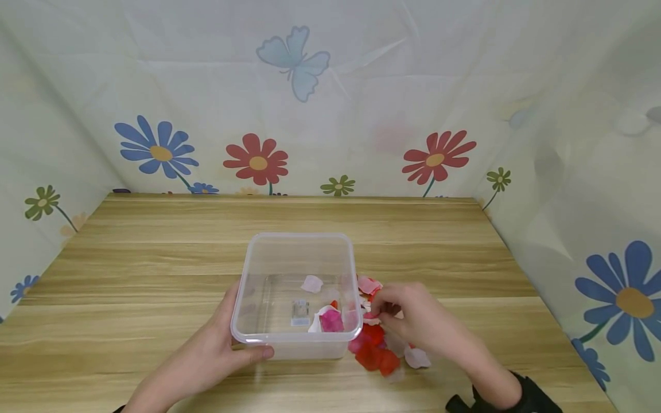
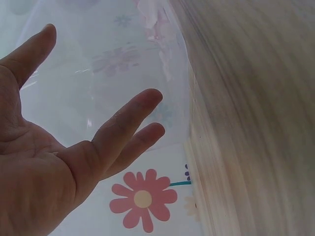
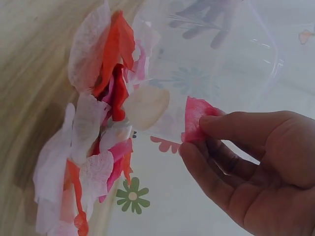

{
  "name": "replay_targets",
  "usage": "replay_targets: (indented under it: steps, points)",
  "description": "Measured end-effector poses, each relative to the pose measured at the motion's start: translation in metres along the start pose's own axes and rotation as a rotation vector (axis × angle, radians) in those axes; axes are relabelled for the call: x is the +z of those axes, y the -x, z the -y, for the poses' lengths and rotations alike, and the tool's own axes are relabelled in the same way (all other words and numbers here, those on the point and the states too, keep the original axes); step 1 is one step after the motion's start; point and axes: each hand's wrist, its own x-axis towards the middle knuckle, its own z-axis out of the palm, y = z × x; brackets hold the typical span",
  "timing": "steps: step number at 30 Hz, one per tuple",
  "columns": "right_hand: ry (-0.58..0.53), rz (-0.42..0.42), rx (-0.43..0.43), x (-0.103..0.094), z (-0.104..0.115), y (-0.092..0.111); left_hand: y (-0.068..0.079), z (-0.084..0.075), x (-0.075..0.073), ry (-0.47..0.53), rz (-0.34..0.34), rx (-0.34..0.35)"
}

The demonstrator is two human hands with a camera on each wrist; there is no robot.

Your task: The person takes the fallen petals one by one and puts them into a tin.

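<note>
A clear plastic box point(image 1: 289, 344) stands on the table with its top uncovered. Inside lie a pale petal point(image 1: 312, 283), a magenta petal point(image 1: 331, 321) and a small clear piece point(image 1: 300, 313). My left hand point(image 1: 214, 338) rests against the box's left side, thumb along the front; its fingers point(image 2: 125, 118) look straight and spread in the left wrist view. At the right, my right hand point(image 1: 413, 318) pinches a pink petal point(image 3: 196, 115) between thumb and fingertips. Below and beside that hand is a loose heap of red, pink and white petals point(image 1: 370, 350), touching or close to the box's right side.
The wood-grain table point(image 1: 155, 241) extends behind and to both sides of the box. A cloth with printed flowers point(image 1: 351, 126) hangs along its back and sides. One white petal point(image 1: 416, 358) lies at the heap's right edge.
</note>
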Motion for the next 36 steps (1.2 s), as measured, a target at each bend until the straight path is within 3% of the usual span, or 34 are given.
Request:
replay_targets:
  steps: [16,23,30,36]
  points:
    - [-0.020,-0.275,-0.116,-0.014,0.012,0.001,-0.001,-0.002,0.000,-0.008,-0.001,0.004]
    - [-0.037,-0.406,-0.209,-0.017,0.023,0.001,-0.001,-0.002,0.000,-0.004,0.002,0.004]
    - [-0.141,-0.394,-0.382,-0.007,0.034,-0.006,0.000,-0.001,0.000,-0.019,-0.002,0.001]
    - [-0.152,-0.377,-0.478,0.004,0.039,-0.011,-0.001,-0.001,0.000,-0.021,-0.002,0.007]
